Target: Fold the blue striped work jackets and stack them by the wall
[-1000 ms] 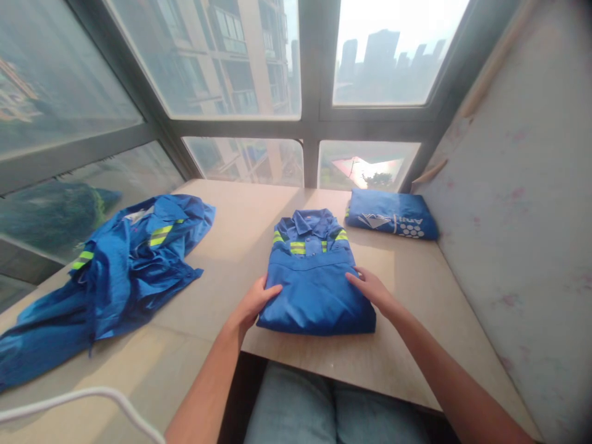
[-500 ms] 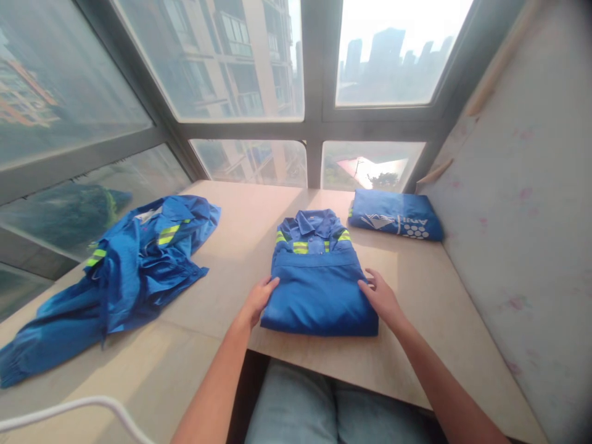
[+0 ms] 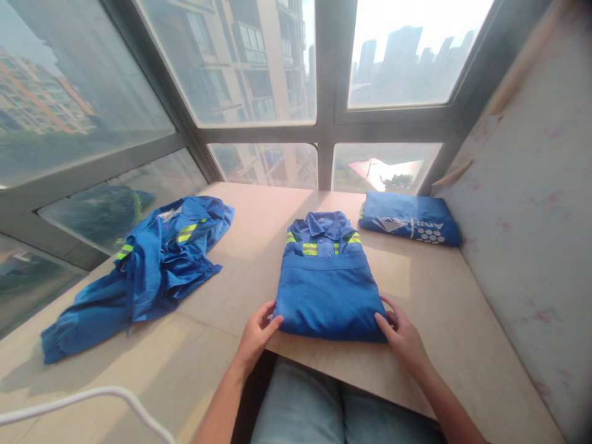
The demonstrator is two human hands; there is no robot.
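A folded blue work jacket (image 3: 326,296) lies on the wooden surface in front of me, its collar facing the window. Yellow-green reflective strips show on its upper part, and a smooth folded panel covers the lower part. At its near left corner, my left hand (image 3: 259,336) pinches the edge, thumb on top and fingers at the side. My right hand (image 3: 403,333) grips the near right corner in the same way. The fingers beneath the cloth are partly hidden.
To the left, a crumpled blue work garment (image 3: 157,265) with reflective strips is spread out. A folded blue bundle (image 3: 409,219) with white print lies at the back right by the wall (image 3: 531,246). A white cable (image 3: 106,391) crosses the lower left. Windows stand behind the wooden surface (image 3: 259,228).
Both hands have slid down the sides of the folded jacket to its near corners. The view has turned slightly left. The jacket lies nearly as before.
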